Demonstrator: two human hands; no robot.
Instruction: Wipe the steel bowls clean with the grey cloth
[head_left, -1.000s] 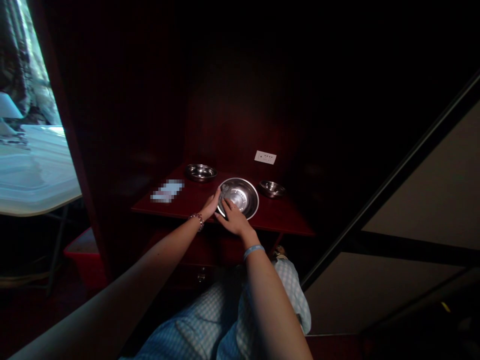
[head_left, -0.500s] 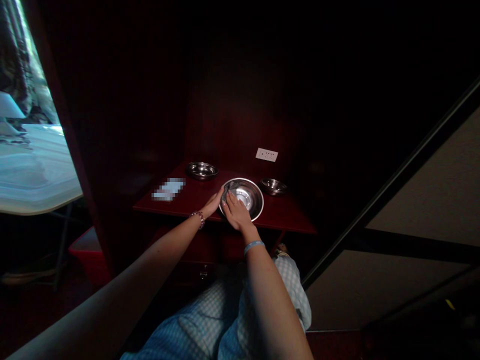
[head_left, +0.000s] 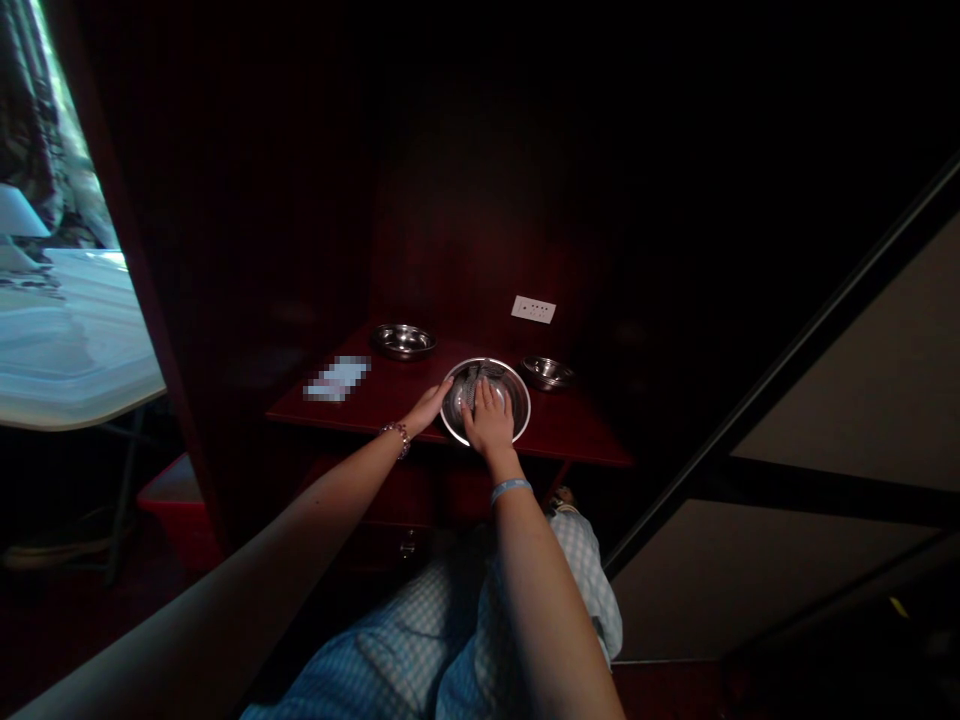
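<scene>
A large steel bowl [head_left: 522,420] stands near the front edge of the dark red desk [head_left: 585,440]. My left hand [head_left: 429,406] is at the bowl's left rim, its fingers against the edge. Inside the bowl, my right hand [head_left: 491,418] lies with its fingers spread over a dark grey cloth-like piece [head_left: 475,376]. Part of that piece is hidden under the fingers. A smaller steel bowl [head_left: 403,342] sits behind on the left, and another [head_left: 547,374] sits to the right of the large one.
Blurred-out flat pale item [head_left: 337,379] lies on the desk's left side. A white socket plate [head_left: 533,309] is on the back wall. Dark side panels flank the desk. At the far left are a pale table [head_left: 67,340] and a red bin [head_left: 180,510].
My right hand has moved right inside the bowl, and its fingers are more spread. The dark grey piece has shifted right too. The bowl has moved slightly right; my left hand stays at its rim.
</scene>
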